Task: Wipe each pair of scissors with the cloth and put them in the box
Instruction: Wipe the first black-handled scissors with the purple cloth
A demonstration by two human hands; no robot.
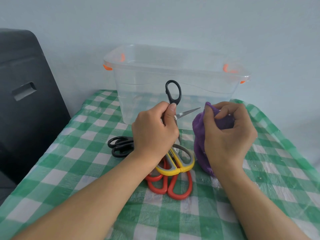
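Left hand (154, 129) grips black scissors (173, 94), blades open, one handle loop up, a blade tip pointing right toward the cloth (200, 135). Right hand (228, 135) bunches the cloth, fingers curled. Box (173, 80) stands just beyond, top open; three more scissors (174, 167) lie beneath the hands.

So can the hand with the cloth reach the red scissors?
Probably not easily: the right hand is full of purple cloth, and the yellow scissors lie on top of the red scissors.

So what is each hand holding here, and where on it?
The left hand grips the black scissors just below the handle loop, near the pivot. The right hand holds the bunched purple cloth around its upper part.
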